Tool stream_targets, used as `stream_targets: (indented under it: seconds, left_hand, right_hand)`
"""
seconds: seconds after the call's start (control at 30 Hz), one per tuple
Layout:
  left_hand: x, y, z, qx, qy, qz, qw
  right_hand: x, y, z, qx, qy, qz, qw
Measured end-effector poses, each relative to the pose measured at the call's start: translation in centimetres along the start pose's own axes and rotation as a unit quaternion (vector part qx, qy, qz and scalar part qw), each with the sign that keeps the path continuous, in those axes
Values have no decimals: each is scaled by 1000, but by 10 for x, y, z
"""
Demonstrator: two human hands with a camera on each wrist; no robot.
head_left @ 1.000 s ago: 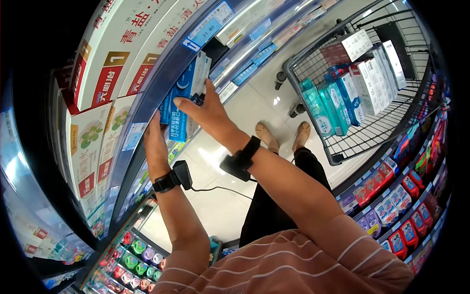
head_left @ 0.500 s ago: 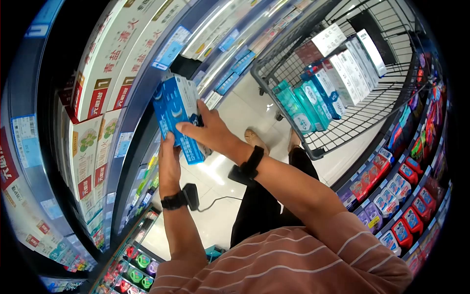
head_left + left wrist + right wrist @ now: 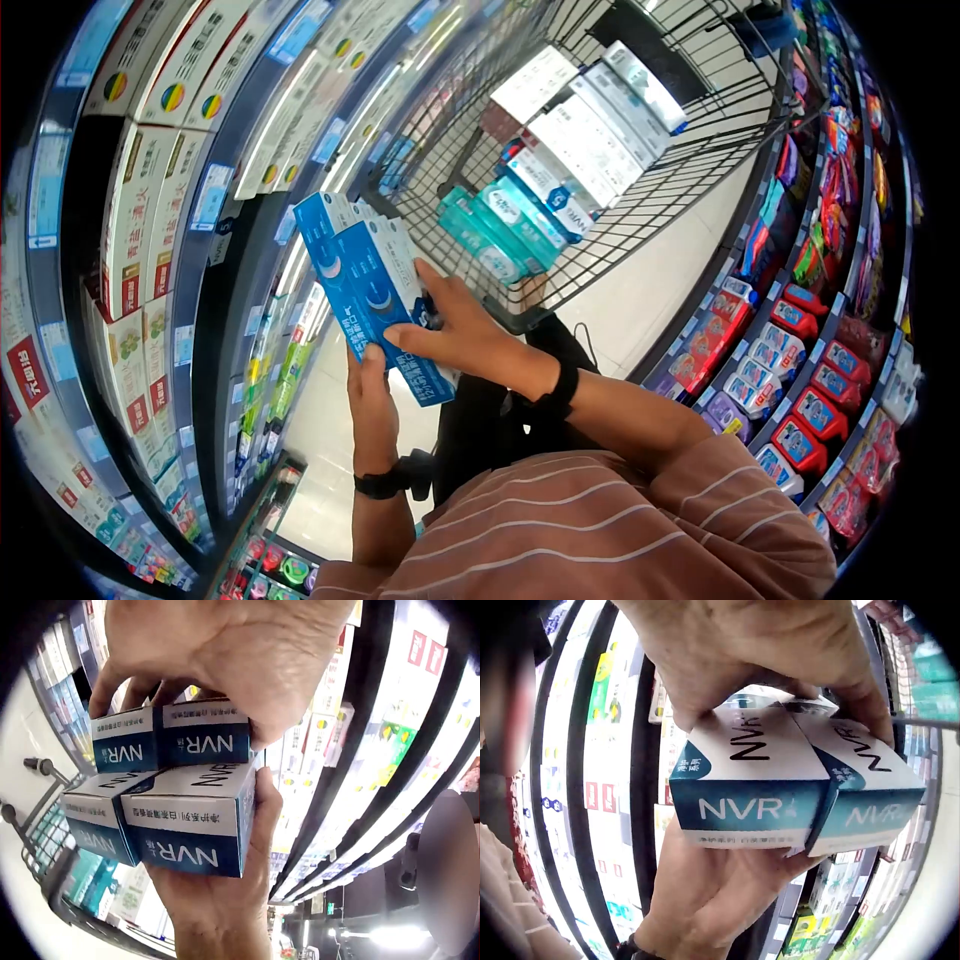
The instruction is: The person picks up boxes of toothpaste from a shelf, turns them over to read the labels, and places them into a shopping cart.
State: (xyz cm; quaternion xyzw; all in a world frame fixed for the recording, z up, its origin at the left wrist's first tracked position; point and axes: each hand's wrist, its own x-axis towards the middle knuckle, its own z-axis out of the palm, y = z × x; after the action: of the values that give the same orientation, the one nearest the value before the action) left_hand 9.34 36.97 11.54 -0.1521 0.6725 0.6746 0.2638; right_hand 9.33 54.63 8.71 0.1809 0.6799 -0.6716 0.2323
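Several blue-and-white toothpaste boxes (image 3: 375,300) are held together in a stack in front of the body. My left hand (image 3: 374,412) grips their near end, with the thumb on the blue face. Across their right side, my right hand (image 3: 465,335) holds them between thumb and fingers. In the left wrist view, the NVR-printed ends of the boxes (image 3: 180,847) show two layers, with the left hand (image 3: 225,652) close above and the right hand (image 3: 214,907) below. The right wrist view shows two box ends (image 3: 746,802) side by side, between the hands.
A wire shopping cart (image 3: 625,262) stands just beyond the boxes, carrying white boxes (image 3: 585,145) and teal packs (image 3: 505,225). Shelves of boxed goods (image 3: 150,215) run along the left. On the right, another shelf holds red packs (image 3: 800,445). Light floor tiles (image 3: 320,430) lie below.
The toothpaste boxes have come away from the left shelf toward the body, with both hands still gripping them. The cart now appears closer to the hands as the view has turned.
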Motion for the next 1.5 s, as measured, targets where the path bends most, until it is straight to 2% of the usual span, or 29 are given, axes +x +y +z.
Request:
stream_targets:
  seconds: [0.1, 0.2, 0.23, 0.27, 0.33, 0.43, 0.53, 0.6, 0.67, 0.7, 0.73, 0.77, 0.8, 0.83, 0.87, 0.93, 0.97, 1.03, 1.07, 1.13, 1.17, 1.2, 1.23, 1.27, 1.3, 1.33, 1.37, 1.4, 1.5]
  left_hand:
    - [2, 0, 39, 20, -37, 22, 999]
    - [15, -5, 82, 20, -66, 26, 997]
    - [19, -8, 97, 17, -71, 11, 997]
    - [24, -12, 111, 15, -75, -4, 997]
    - [38, -34, 129, 18, -81, -19, 996]
    - [58, -69, 153, -24, -94, -50, 994]
    - [72, -95, 177, -69, -65, -124, 988]
    - [87, -162, 179, 93, -73, 31, 992]
    - [84, -159, 193, 144, -81, 50, 985]
    - [84, -157, 199, 113, -88, -5, 990]
    - [83, -145, 207, 81, -95, -62, 990]
    - [88, -141, 203, 170, -132, -90, 972]
    - [88, -140, 203, 211, -123, -80, 966]
    - [89, -140, 202, 252, -113, -69, 958]
    - [90, -140, 200, 295, -104, -57, 948]
    - [97, -139, 200, 245, -95, -17, 965]
    - [101, -136, 200, 220, -86, 4, 972]
    - [112, -128, 205, 250, -169, -2, 953]
    - [113, -122, 201, 266, -206, -8, 942]
    - [106, -97, 191, 245, -178, -22, 953]
    - [104, -85, 184, 233, -166, -28, 958]
    - [102, -72, 168, 241, -133, 21, 961]
    - [103, -58, 141, 248, -102, 70, 961]
    - [108, -60, 105, 131, -68, 79, 986]
    - [117, -56, 69, 166, 31, 215, 962]
    - [106, -16, 43, 129, 97, 164, 973]
    - [107, -3, 6, 198, 180, 153, 951]
    - [122, -7, -37, 162, 233, 217, 934]
    - [167, -8, -159, 215, 385, 272, 855]
  right_hand:
    - [-15, 5, -40, 12, 23, -35, 999]
    - [-22, 1, -88, -5, 37, 1, 999]
    - [-21, 10, -99, 22, 52, 6, 998]
    - [-21, 7, -115, 61, 26, 3, 998]
    - [-2, 55, -129, 81, 46, -21, 995]
    - [0, 57, -163, 41, 24, -12, 999]
    - [7, 61, -187, -7, 27, 20, 999]
    - [16, 66, -202, -12, 24, 52, 998]
    - [22, 67, -211, 23, 7, 91, 996]
    - [23, 68, -214, -46, 38, 84, 995]
    - [26, 75, -219, -56, 45, 62, 995]
    - [32, 86, -225, -67, 50, 41, 996]
    - [36, 97, -228, -77, 54, 19, 995]
    - [32, 86, -229, -126, 61, 54, 989]
    - [33, 93, -225, -175, 112, 35, 978]
    - [34, 112, -218, -268, 214, -4, 939]
    - [32, 111, -218, -289, 231, -33, 929]
    - [30, 120, -220, -323, 252, -107, 906]
    - [31, 123, -220, -336, 249, -140, 898]
    - [36, 116, -210, -348, 236, -132, 898]
    - [31, 115, -213, -360, 266, -155, 881]
    - [24, 115, -217, -372, 296, -173, 862]
    - [24, 106, -217, -353, 277, -163, 878]
    - [19, 83, -211, -319, 261, -141, 900]
    - [9, 55, -199, -285, 244, -118, 920]
    - [5, 41, -187, -250, 227, -94, 937]
    - [11, 53, -175, -202, 226, -182, 936]
    - [13, 50, -157, -173, 218, -183, 943]
    - [15, 27, -105, -142, 136, -153, 968]
